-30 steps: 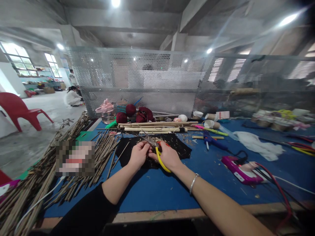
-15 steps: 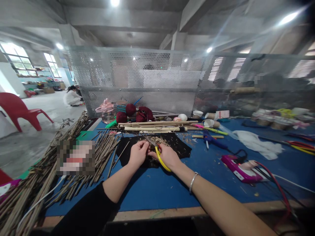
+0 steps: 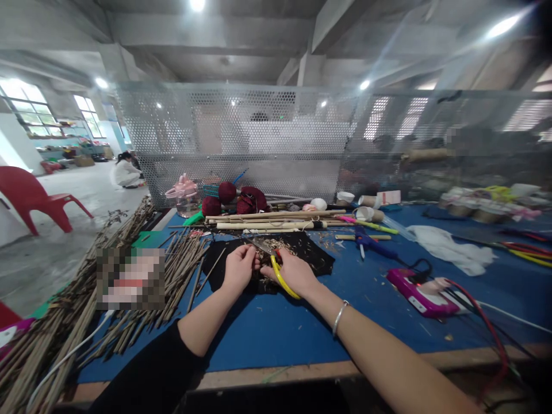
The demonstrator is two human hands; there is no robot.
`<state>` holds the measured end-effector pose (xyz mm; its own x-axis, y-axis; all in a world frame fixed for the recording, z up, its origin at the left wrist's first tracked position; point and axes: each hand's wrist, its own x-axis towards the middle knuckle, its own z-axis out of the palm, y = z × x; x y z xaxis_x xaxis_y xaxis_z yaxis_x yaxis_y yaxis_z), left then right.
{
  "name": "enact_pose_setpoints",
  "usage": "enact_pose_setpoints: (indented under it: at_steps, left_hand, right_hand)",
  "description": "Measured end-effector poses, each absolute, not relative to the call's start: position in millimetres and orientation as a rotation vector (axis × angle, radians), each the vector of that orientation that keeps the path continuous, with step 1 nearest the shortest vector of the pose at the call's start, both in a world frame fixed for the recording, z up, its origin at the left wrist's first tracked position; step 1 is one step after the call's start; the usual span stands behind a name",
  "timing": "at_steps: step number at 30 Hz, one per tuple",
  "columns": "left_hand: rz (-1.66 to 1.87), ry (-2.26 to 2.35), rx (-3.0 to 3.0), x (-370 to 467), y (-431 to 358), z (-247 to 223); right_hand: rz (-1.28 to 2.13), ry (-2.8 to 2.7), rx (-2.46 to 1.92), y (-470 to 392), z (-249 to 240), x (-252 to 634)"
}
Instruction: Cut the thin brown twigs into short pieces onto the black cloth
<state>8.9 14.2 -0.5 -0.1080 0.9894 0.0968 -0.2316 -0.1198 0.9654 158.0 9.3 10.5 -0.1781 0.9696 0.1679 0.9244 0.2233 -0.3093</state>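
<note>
As we come in from the far left, red chair [image 3: 41, 201]: on the concrete floor, with a person [image 3: 125, 172] in white crouching beyond it.
Long stalks [image 3: 56, 330]: bundled and slanting down the left side of our desk [image 3: 267, 339].
Thin brown sticks [image 3: 172, 279]: heaped between those stalks and our hands, many lying roughly side by side.
Left hand [image 3: 238, 267]: over the black cloth [image 3: 322, 261], fingers curled and pressed together at the tips; whatever they may pinch, we cannot make out.
Scissors [image 3: 276, 268]: right here between our hands, above the cloth, yellow handle low, blades slanting up and left near our left fingers.
Right hand [image 3: 296, 275]: fingers closed around the scissors' handle, bangle [image 3: 340, 319] on the wrist.
Dry chips [image 3: 295, 246]: strewn over the cloth just beyond our hands.
Blue glue gun [image 3: 374, 246]: lying right of the cloth, nozzle towards us.
Magenta power strip [image 3: 420, 299]: nearer us, plugs and cords attached.
White sheet [image 3: 452, 250]: crumpled farther right.
</note>
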Motion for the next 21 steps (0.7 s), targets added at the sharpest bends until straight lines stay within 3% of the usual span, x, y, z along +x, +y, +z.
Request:
enact_pose_setpoints:
  at_steps: [21]
  left_hand:
    - [1.448, 1.291, 1.482, 2.6, 9.2, 5.9]
  right_hand:
    - [0.245, -2.168, -1.735, 7.1, 13.8, 153.6]
